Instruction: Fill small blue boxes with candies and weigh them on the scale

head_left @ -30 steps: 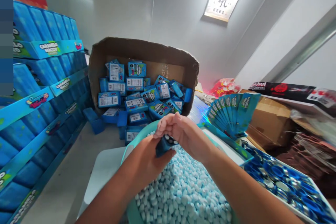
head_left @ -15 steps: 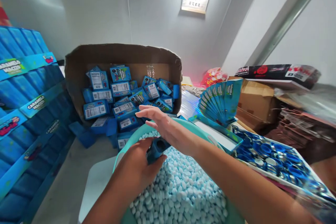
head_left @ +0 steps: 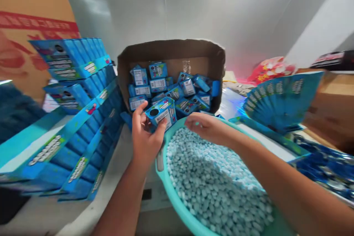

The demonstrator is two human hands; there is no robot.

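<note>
My left hand (head_left: 148, 132) is closed round a small blue candy box (head_left: 163, 113), thumb on its near side and fingers behind. The box is tilted, with a black round mark and a white label showing. It is held at the left rim of a turquoise basin (head_left: 173, 188), in front of the carton. Pale blue candies (head_left: 218, 177) fill the basin. Over the basin's far part hovers my right hand (head_left: 204, 127), its fingers loosely curled, with no object visible in it.
Behind the basin a cardboard carton (head_left: 171, 49) lies open towards me, full of blue candy boxes (head_left: 159, 84). Display trays of boxes (head_left: 91, 107) are stacked at left. At right are a fan of blue cards (head_left: 279, 99), a long blue tray (head_left: 265, 136) and shiny blue pieces (head_left: 326, 166).
My view has swung left. The left hand has moved from over the candies to the basin's left rim, turning the blue box. The right hand has separated from it, its fingers now more curled.
</note>
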